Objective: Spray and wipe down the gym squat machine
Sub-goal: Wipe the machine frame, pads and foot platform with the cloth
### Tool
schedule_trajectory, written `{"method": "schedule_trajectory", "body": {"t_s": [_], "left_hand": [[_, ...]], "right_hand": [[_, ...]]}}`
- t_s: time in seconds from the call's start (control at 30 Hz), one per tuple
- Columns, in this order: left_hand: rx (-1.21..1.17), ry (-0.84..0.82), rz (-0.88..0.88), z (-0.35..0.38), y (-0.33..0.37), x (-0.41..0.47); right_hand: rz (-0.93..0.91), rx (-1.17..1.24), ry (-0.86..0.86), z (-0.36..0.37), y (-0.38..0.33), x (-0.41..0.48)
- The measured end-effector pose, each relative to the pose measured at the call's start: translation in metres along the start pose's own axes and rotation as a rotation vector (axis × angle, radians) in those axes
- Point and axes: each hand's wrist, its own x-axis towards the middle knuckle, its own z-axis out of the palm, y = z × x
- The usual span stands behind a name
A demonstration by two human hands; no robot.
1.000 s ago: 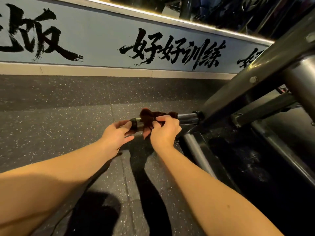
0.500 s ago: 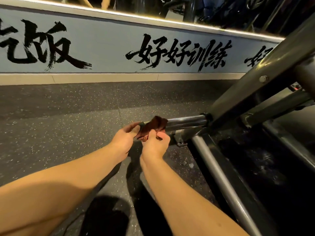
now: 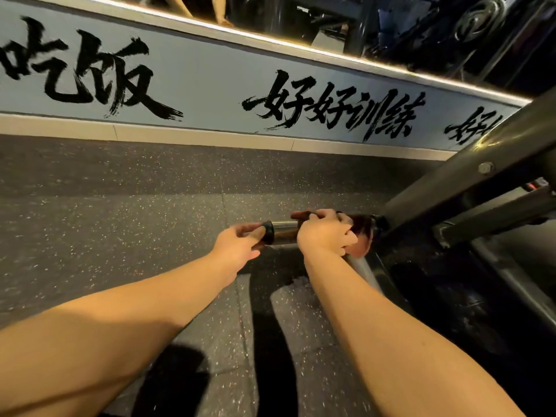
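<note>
In the last half-second my right hand (image 3: 326, 233) had slid the cloth (image 3: 362, 236) inward to the machine (image 3: 451, 182), dark steel at my right. Its chrome peg (image 3: 285, 231) jutted left. Best, I judged, to twist the clamped cloth fully round, left hand (image 3: 237, 242) gripping the cap (image 3: 267, 231).

Gym: speckled rubber floor (image 3: 120, 236), weight plates (image 3: 478, 22).

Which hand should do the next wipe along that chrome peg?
Probably right: the right hand grips the dark red cloth round the chrome peg, while the left hand only holds its black end cap.
</note>
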Motion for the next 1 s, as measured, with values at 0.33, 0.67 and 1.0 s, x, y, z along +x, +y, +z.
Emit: {"method": "schedule_trajectory", "body": {"t_s": [0.33,0.67,1.0], "left_hand": [[0.34,0.096,0.176,-0.004,0.002,-0.011],[0.715,-0.181,0.16,0.034,-0.002,-0.045],[0.724,-0.386,0.296,0.111,0.008,-0.088]], "right_hand": [[-0.547,0.238,-0.205,0.017,0.012,-0.029],[-0.303,0.413,-0.388,-0.035,0.088,-0.023],[0.053,0.847,-0.533,-0.113,0.168,-0.007]]}}
